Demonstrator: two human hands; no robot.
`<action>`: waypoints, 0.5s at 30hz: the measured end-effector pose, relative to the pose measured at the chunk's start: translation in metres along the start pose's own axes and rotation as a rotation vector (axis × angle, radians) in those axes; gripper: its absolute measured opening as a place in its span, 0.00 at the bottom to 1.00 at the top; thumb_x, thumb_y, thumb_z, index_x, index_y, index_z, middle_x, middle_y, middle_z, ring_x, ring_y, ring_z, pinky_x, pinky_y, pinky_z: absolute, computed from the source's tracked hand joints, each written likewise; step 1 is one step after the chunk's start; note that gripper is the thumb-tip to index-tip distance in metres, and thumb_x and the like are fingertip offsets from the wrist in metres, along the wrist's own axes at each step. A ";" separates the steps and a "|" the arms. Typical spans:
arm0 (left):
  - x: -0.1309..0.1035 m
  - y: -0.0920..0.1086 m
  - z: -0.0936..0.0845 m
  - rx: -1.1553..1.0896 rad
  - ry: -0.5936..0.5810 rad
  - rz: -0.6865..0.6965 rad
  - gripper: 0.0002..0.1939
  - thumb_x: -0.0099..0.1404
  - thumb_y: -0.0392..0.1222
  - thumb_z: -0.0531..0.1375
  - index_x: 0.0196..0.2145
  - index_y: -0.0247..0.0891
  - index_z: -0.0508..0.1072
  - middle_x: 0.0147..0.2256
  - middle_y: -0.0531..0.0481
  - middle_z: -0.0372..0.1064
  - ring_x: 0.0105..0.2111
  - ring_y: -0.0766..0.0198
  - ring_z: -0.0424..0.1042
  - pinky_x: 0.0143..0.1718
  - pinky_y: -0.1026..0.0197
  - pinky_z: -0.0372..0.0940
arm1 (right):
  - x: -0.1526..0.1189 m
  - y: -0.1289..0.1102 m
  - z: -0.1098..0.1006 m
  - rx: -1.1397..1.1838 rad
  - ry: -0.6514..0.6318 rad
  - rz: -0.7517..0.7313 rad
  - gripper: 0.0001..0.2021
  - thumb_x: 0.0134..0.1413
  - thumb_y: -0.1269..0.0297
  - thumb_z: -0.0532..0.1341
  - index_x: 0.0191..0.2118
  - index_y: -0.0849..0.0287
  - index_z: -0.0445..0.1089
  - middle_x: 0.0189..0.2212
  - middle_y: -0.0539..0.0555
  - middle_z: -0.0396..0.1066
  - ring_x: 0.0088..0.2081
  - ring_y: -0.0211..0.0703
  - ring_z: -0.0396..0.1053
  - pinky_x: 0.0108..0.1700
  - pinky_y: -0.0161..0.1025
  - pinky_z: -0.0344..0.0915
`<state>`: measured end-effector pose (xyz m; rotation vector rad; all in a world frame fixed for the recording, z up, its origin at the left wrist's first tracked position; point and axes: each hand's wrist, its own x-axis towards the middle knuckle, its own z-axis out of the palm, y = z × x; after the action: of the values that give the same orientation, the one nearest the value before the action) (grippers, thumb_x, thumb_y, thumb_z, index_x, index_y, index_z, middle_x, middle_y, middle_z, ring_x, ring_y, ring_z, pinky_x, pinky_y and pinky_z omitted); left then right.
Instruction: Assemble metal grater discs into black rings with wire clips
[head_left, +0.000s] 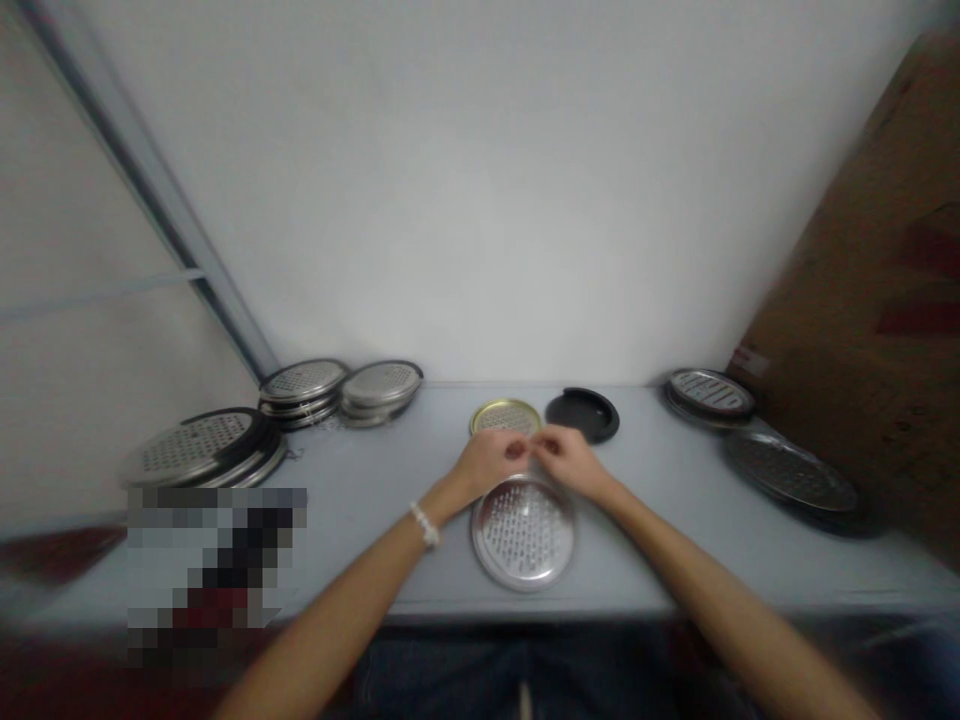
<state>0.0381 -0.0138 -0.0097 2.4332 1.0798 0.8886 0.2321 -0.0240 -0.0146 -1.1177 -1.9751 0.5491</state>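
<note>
A round metal grater disc [525,535] with a perforated face lies on the table in front of me. Just above its far edge, my left hand [495,462] and my right hand [568,460] meet with fingers pinched together. Whatever they hold between them is too small and blurred to name. Behind my left hand is a gold-rimmed grater disc [506,414], partly covered by the fingers. A black round piece [589,415] lies behind my right hand.
Grater discs are stacked at the back left [306,385], beside a second stack [381,385], with a larger pile [191,450] nearer left. Other discs [709,395] and dark ones [795,475] lie right, near a cardboard box [862,330]. A wall stands behind the table [360,530].
</note>
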 end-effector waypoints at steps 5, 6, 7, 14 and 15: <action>0.000 0.000 -0.003 0.088 0.011 -0.020 0.07 0.62 0.38 0.60 0.35 0.39 0.79 0.31 0.50 0.77 0.31 0.63 0.73 0.34 0.63 0.62 | 0.000 -0.001 0.001 0.053 0.065 -0.010 0.06 0.54 0.73 0.57 0.35 0.60 0.72 0.27 0.52 0.75 0.28 0.40 0.69 0.32 0.35 0.63; 0.000 0.000 -0.003 0.096 0.010 -0.021 0.07 0.63 0.38 0.60 0.35 0.39 0.80 0.31 0.50 0.77 0.31 0.62 0.73 0.35 0.63 0.62 | 0.000 -0.002 0.001 0.084 0.067 0.007 0.05 0.55 0.71 0.58 0.37 0.59 0.70 0.25 0.50 0.74 0.26 0.40 0.69 0.31 0.35 0.64; -0.001 -0.001 -0.003 0.103 0.008 -0.023 0.07 0.63 0.38 0.61 0.34 0.39 0.80 0.31 0.49 0.77 0.31 0.62 0.73 0.35 0.63 0.63 | 0.000 -0.003 0.001 0.123 0.068 0.031 0.05 0.55 0.70 0.59 0.38 0.59 0.69 0.24 0.49 0.74 0.25 0.40 0.69 0.30 0.35 0.64; -0.001 -0.003 -0.001 0.175 -0.004 -0.042 0.09 0.64 0.39 0.60 0.34 0.39 0.81 0.31 0.47 0.78 0.32 0.60 0.74 0.36 0.63 0.63 | -0.001 -0.011 -0.001 0.215 0.046 0.125 0.06 0.55 0.62 0.64 0.31 0.58 0.70 0.22 0.51 0.75 0.23 0.42 0.71 0.27 0.35 0.66; -0.001 -0.004 -0.001 0.195 -0.014 -0.037 0.09 0.64 0.39 0.59 0.34 0.39 0.81 0.31 0.47 0.78 0.33 0.60 0.74 0.36 0.62 0.62 | -0.001 -0.012 -0.002 0.182 0.037 0.112 0.07 0.56 0.62 0.64 0.29 0.59 0.71 0.22 0.51 0.74 0.23 0.41 0.71 0.28 0.35 0.66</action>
<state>0.0351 -0.0121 -0.0112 2.5609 1.2558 0.7866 0.2276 -0.0306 -0.0058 -1.1203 -1.7993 0.7459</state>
